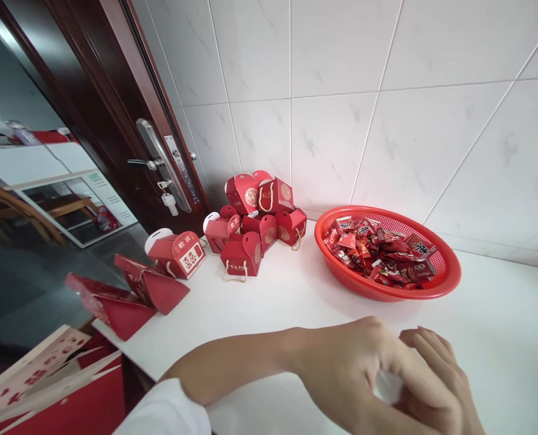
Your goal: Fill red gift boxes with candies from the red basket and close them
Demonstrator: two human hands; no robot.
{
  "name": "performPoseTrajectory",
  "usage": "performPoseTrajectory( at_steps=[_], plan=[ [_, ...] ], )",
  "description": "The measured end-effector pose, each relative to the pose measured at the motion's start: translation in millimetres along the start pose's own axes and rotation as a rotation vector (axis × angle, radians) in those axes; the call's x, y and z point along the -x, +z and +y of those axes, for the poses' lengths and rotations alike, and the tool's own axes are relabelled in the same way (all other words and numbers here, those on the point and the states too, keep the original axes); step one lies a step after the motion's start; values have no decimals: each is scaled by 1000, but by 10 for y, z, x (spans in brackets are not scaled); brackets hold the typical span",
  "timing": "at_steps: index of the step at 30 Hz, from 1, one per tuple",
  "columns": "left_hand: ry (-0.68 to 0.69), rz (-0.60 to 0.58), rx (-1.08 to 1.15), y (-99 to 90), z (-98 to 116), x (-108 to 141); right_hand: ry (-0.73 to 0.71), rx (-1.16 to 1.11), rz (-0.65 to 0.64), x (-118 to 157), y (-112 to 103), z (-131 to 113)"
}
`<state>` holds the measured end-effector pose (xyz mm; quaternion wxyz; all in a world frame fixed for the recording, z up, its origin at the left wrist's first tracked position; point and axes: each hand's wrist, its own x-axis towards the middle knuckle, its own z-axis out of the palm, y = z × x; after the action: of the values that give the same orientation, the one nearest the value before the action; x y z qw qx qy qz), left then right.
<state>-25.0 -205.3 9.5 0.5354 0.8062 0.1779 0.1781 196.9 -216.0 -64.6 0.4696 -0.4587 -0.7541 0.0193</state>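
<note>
My left hand [363, 368] reaches across from the lower left over the white table, its fingers bent and curled inward. Against it, at the lower right, are the bent fingers of what looks like my right hand [436, 356], mostly hidden and cut off by the frame edge. Whatever lies between the fingers is hidden; a small pale patch shows through the gap. Just beyond both hands stands a red plastic colander basket [447, 278], holding many red-wrapped candies [381, 248]. Neither hand touches the basket.
Several red gift boxes [241, 257] with rope handles stand and pile near the wall. Two red folded boxes [115, 305] lie by the table's left edge. Red paper bags [69, 399] are at lower left. A dark wooden door [110, 90] with keys stands open behind.
</note>
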Motion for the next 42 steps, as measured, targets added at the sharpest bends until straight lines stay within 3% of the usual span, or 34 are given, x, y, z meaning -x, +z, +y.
performPoseTrajectory(
  at_steps=[1, 2, 5, 9, 12, 17, 23, 26, 31, 35, 42],
  plan=[
    [27, -67, -1, -84, 72, -21, -45, 16, -10, 34, 42, 55],
    [55, -57, -2, -141, 133, -18, -72, 30, -21, 84, 73, 104],
    [48, 47, -108, -252, 211, 104, -99, 62, -36, 224, 136, 192],
    [-81, 235, -391, -482, 131, 381, -71, 66, -38, 256, 198, 223],
    [-193, 399, -558, -712, 69, 565, -52, 62, -39, 233, 210, 228],
    [-380, 728, -548, -1096, 67, 769, -32, 59, -25, 218, 200, 206],
    [-412, 1177, -510, -1526, 86, 1064, 2, 59, -50, 219, 198, 207],
    [-467, 1312, -512, -1688, 123, 1260, 18, 60, -68, 240, 197, 228],
    [-574, 1347, -673, -1919, 373, 1437, 21, 65, -58, 282, 179, 269],
    [-679, 1269, -816, -2297, 506, 1281, 35, 73, -65, 282, 179, 285],
    [-894, 1191, -802, -3180, 157, 792, -9, 85, -38, 235, 184, 289]
  ],
)
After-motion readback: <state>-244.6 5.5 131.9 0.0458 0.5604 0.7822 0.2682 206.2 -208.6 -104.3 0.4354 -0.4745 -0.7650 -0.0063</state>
